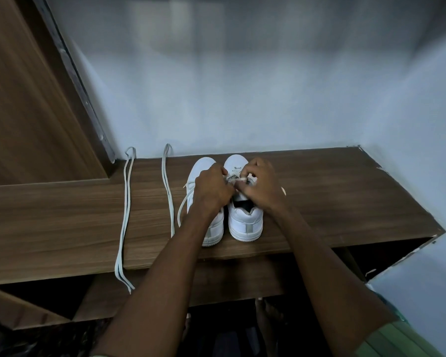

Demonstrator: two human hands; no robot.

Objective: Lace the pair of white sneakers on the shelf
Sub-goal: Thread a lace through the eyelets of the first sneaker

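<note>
Two white sneakers stand side by side on the wooden shelf (pixel 345 191), toes toward the wall. My arm covers part of the left sneaker (pixel 202 166). Over the eyelets of the right sneaker (pixel 245 222), both my hands pinch a white lace (pixel 238 179). My left hand (pixel 213 186) grips it from the left, my right hand (pixel 260 184) from the right. A loose lace end (pixel 182 207) curves down beside the left sneaker. Two more laces lie folded on the shelf: one (pixel 167 186) just left of the shoes, another (pixel 125 215) farther left, hanging over the front edge.
A pale wall (pixel 242 86) backs the shelf, and a wooden door frame (pixel 23 99) rises at the left. The shelf's front edge runs under my forearms, with dark open compartments (pixel 386 256) below. My bare feet (pixel 268 320) show on the floor.
</note>
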